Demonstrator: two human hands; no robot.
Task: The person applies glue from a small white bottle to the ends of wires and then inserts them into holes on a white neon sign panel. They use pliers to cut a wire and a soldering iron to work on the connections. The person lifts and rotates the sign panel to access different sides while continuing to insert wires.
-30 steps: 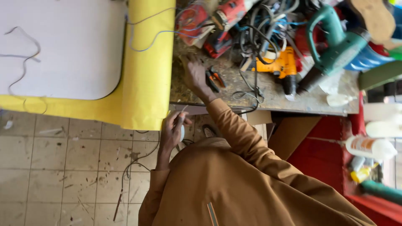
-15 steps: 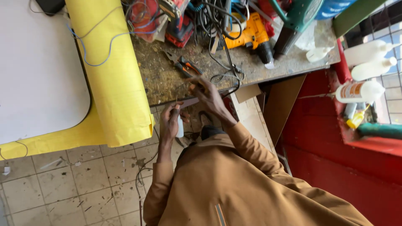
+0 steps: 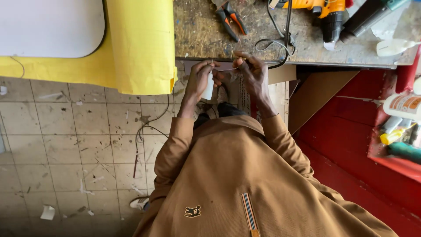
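1. We look down from above on a person in a brown jacket (image 3: 245,184), both hands raised at the front edge of a scarred workbench (image 3: 197,35) in the upper middle of the frame.
2. The left hand (image 3: 199,81) is closed around a small white bottle (image 3: 208,87), held upright just below the bench edge.
3. The right hand (image 3: 252,72) pinches something thin between fingertips; we cannot tell what. A fine thread or wire seems to run between the hands.
4. We judge the work mid-way: both items are held and nothing is set down.
5. Pliers (image 3: 230,19) with orange handles, a black cable (image 3: 280,41) and a yellow drill (image 3: 322,13) lie just behind the hands.
6. A yellow roll (image 3: 140,44) hangs over the bench edge at upper left.
7. Open room lies below left, over the tiled floor (image 3: 66,153); a red cabinet (image 3: 351,145) closes the right.
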